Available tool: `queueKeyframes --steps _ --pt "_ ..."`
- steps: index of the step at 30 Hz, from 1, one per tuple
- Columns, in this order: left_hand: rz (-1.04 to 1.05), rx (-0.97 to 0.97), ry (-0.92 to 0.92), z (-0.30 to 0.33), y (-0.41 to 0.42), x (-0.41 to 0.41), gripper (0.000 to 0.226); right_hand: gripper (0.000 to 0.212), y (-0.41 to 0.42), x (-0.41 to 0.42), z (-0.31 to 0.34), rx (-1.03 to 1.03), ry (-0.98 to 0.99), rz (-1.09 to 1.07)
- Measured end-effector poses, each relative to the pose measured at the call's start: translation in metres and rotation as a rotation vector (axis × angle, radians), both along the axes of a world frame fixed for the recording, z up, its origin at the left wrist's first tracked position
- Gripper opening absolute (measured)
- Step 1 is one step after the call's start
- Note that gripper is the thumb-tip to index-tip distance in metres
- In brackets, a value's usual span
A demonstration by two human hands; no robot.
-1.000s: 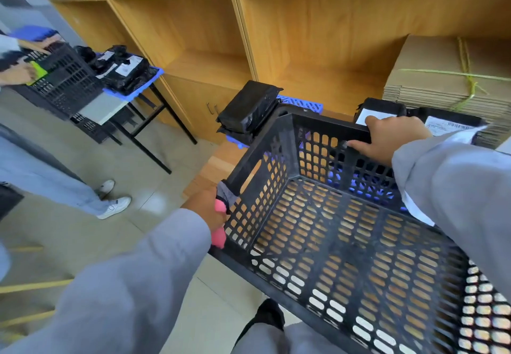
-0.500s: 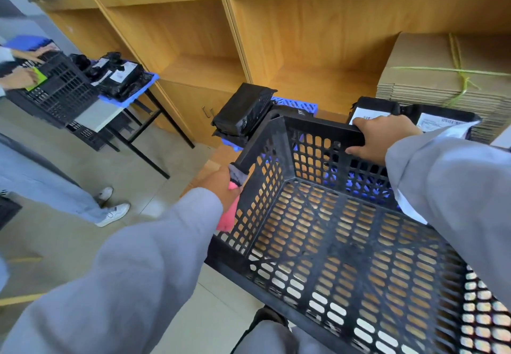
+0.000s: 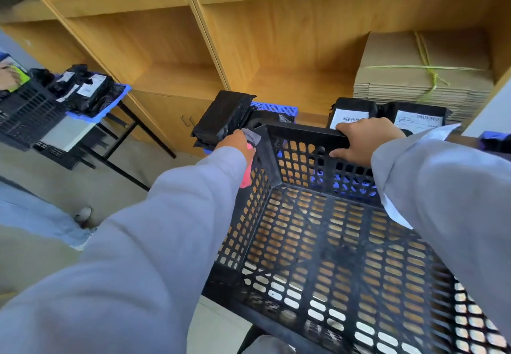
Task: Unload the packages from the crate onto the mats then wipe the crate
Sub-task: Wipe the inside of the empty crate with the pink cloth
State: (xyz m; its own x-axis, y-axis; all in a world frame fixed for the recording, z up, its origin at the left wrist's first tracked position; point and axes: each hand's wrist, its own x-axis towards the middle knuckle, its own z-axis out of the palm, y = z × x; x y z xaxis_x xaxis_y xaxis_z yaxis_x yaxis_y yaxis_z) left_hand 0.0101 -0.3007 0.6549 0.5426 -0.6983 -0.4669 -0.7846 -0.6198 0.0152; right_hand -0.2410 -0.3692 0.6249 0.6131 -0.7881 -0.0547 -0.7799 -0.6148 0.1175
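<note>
The black perforated crate (image 3: 326, 248) is tilted toward me, and nothing lies inside it. My right hand (image 3: 365, 139) grips its far rim. My left hand (image 3: 235, 143) holds a pink and grey cloth (image 3: 249, 157) against the crate's outer far-left corner. Black packages (image 3: 224, 117) lie on a blue mat (image 3: 273, 107) just beyond the crate. Two more black packages with white labels (image 3: 387, 116) sit behind my right hand.
Wooden shelving (image 3: 193, 35) rises behind, with a tied stack of flat cardboard (image 3: 423, 69) on the right. At the left, a folding table (image 3: 83, 127) bears another crate, packages and a blue mat, where another person (image 3: 36, 215) works.
My left hand slid the cloth along the crate's left wall from the near side up to the far-left corner. My right hand kept its grip on the far rim.
</note>
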Motion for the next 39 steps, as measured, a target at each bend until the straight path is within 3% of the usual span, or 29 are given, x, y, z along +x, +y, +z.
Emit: queueKeyframes --steps 7,18,24,28,31,33,36,39 --pt "-0.025 -0.331 -0.022 -0.017 0.032 0.005 0.036 0.054 0.005 0.000 0.002 -0.007 0.004 -0.042" --pt "-0.004 0.010 0.029 -0.007 0.176 0.022 0.041 0.051 0.003 -0.001 -0.002 -0.010 0.003 -0.050" --pt "0.130 -0.114 0.083 -0.015 0.195 0.018 0.039 0.061 0.003 -0.001 -0.003 -0.039 -0.007 -0.060" --pt "0.142 -0.172 0.057 -0.019 0.195 0.016 0.041 0.074 0.018 0.000 -0.012 -0.200 -0.231 0.026" --pt "0.125 -0.257 0.028 -0.025 0.200 0.018 0.035 0.062 0.067 0.020 -0.001 -0.061 -0.467 0.102" --pt "0.161 -0.327 0.112 -0.028 0.200 0.017 0.025 0.051 0.108 0.039 0.009 0.136 -0.592 0.111" --pt "0.211 -0.409 0.329 -0.029 0.205 0.021 0.023 0.037 0.176 0.069 0.027 0.485 -0.715 0.111" --pt "0.199 -0.501 0.745 -0.022 0.209 0.030 0.021 0.037 0.227 0.106 0.031 0.802 -0.757 0.005"
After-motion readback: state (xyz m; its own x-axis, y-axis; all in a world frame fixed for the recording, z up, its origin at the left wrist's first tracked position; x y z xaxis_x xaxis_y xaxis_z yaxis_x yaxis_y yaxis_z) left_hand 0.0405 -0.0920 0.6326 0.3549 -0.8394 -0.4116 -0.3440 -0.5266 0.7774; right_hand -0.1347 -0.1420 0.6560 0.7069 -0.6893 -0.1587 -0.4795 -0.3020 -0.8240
